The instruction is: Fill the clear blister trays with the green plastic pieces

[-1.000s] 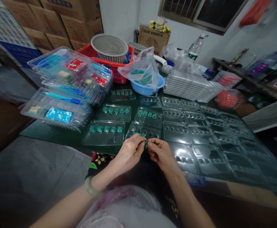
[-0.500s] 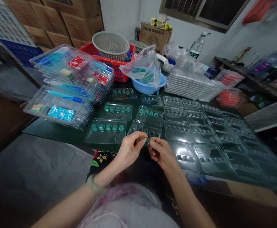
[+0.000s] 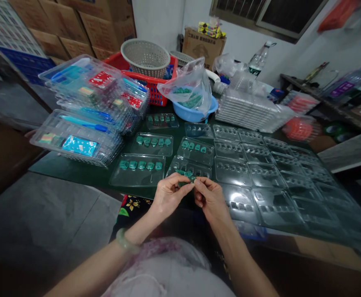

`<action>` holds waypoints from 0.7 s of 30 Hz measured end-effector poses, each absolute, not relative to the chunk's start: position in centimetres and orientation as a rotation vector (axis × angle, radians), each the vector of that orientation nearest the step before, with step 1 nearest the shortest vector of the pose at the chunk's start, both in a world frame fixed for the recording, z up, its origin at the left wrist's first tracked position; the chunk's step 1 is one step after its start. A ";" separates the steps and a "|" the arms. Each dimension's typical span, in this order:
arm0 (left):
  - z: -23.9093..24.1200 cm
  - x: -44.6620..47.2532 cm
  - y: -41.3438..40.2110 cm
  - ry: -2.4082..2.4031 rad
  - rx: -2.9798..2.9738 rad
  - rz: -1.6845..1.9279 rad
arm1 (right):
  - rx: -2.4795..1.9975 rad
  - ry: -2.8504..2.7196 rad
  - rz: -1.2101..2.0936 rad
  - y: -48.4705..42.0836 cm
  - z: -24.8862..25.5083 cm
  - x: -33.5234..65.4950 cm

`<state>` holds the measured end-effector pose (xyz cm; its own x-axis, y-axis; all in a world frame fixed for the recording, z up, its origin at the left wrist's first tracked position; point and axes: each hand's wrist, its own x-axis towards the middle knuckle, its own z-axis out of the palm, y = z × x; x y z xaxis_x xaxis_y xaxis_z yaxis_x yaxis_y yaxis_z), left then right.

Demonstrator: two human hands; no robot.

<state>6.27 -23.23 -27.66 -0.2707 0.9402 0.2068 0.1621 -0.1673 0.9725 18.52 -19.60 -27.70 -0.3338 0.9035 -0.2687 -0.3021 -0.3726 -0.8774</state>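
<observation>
My left hand (image 3: pixel 172 193) and my right hand (image 3: pixel 209 196) meet at the table's front edge, fingertips pinched together. Between them is a small green piece (image 3: pixel 186 173), partly hidden by the fingers; its exact kind is unclear. Just behind it lies a clear plastic tray (image 3: pixel 203 170) with a row of small hollows. To the left, a clear tray (image 3: pixel 125 178) holds a row of several green pieces (image 3: pixel 141 165). Farther back, another clear tray (image 3: pixel 195 159) has green pieces in its hollows too.
Several clear trays (image 3: pixel 234 173) without green pieces cover the table's right side. A blue basin (image 3: pixel 180 110) with a bag of green pieces stands behind. Filled clear boxes (image 3: pixel 103 152) are stacked at left, near a red basket (image 3: pixel 155 88). Stacked trays (image 3: pixel 245 109) stand back right.
More of the green piece now shows above my left fingers, over the near tray. My left thumb has straightened toward my right fingertips. The camera view has shifted slightly.
</observation>
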 end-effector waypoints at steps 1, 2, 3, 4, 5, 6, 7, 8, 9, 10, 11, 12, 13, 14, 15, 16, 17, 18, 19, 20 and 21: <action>-27.6 6.2 -23.2 1.436 1.407 1.511 | -1.012 -0.947 1.816 -19.6 -27.7 18.6; -27.6 6.1 -23.2 1.443 1.495 1.513 | -1.022 -0.951 1.806 -19.6 -27.8 18.6; -27.5 6.0 -23.2 1.455 1.564 1.505 | -1.033 -0.955 1.789 -19.5 -27.8 18.6; -27.4 6.0 -23.3 1.475 1.612 1.489 | -1.044 -0.959 1.768 -19.5 -27.9 18.6; -27.3 6.0 -23.3 1.500 1.644 1.467 | -1.054 -0.962 1.745 -19.5 -27.9 18.5; -27.2 6.0 -23.3 1.524 1.667 1.438 | -1.062 -0.967 1.723 -19.6 -28.0 18.5; -27.1 5.9 -23.3 1.545 1.682 1.414 | -1.068 -0.976 1.707 -19.6 -28.0 18.4; -27.1 5.9 -23.3 1.562 1.689 1.403 | -1.072 -0.989 1.696 -19.7 -28.1 18.4; -27.1 5.8 -23.3 1.578 1.686 1.401 | -1.072 -1.005 1.689 -19.7 -28.1 18.4; -27.1 5.6 -23.3 1.592 1.663 1.405 | -1.072 -1.021 1.685 -19.6 -28.2 18.6; -27.2 5.5 -23.2 1.598 1.616 1.406 | -1.072 -1.036 1.676 -19.4 -28.3 18.8; -27.3 5.3 -23.2 1.589 1.538 1.399 | -1.078 -1.057 1.656 -18.9 -28.4 19.1; -27.4 5.1 -23.2 1.562 1.433 1.383 | -1.093 -1.086 1.615 -18.2 -28.4 19.6; -27.6 4.9 -23.3 1.518 1.313 1.363 | -1.119 -1.135 1.543 -17.2 -28.5 20.2; -27.8 4.7 -23.4 1.467 1.195 1.343 | -1.156 -1.205 1.436 -15.9 -28.6 20.8; -27.9 4.6 -23.5 1.415 1.097 1.327 | -1.198 -1.295 1.294 -14.4 -28.6 21.5; -28.0 4.4 -23.6 1.371 1.025 1.319 | -1.241 -1.409 1.116 -12.7 -28.6 22.1; -28.1 4.2 -23.7 1.344 0.981 1.317 | -1.277 -1.527 0.927 -10.9 -28.6 22.6; -28.2 4.1 -23.9 1.332 0.962 1.313 | -1.303 -1.648 0.746 -9.1 -28.6 23.0; -28.2 3.9 -24.0 1.330 0.960 1.305 | -1.315 -1.758 0.600 -7.4 -28.7 23.3; -28.2 3.8 -24.2 1.335 0.966 1.292 | -1.317 -1.822 0.533 -5.9 -28.7 23.4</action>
<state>3.78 -24.18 -28.18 -0.1806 0.9755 -0.1258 -0.0933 0.1103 0.9895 23.38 -5.94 -28.73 -0.1302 0.9231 0.3619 0.5821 0.3667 -0.7257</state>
